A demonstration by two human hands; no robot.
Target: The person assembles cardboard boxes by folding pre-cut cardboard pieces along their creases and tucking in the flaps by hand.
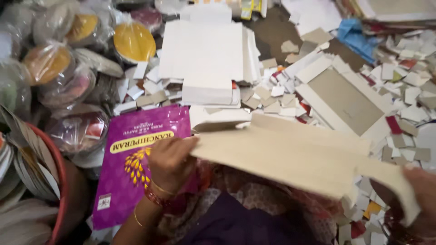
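Observation:
A long beige cardboard cut-out point(299, 156) with side flaps stretches across my lap, tilted down to the right. My left hand point(169, 161) grips its left end, with bangles on the wrist. My right hand point(422, 195) holds its right end at the frame's lower right edge, partly out of view. Under my left hand lies a purple printed box sheet point(129, 170) with a yellow motif.
A stack of white flat box blanks point(204, 54) lies ahead. Plastic-wrapped discs point(134, 41) are piled at upper left, and a red tub point(59, 181) of paper plates stands at left. Cardboard scraps point(408, 86) and a grey board point(345, 102) cover the floor at right.

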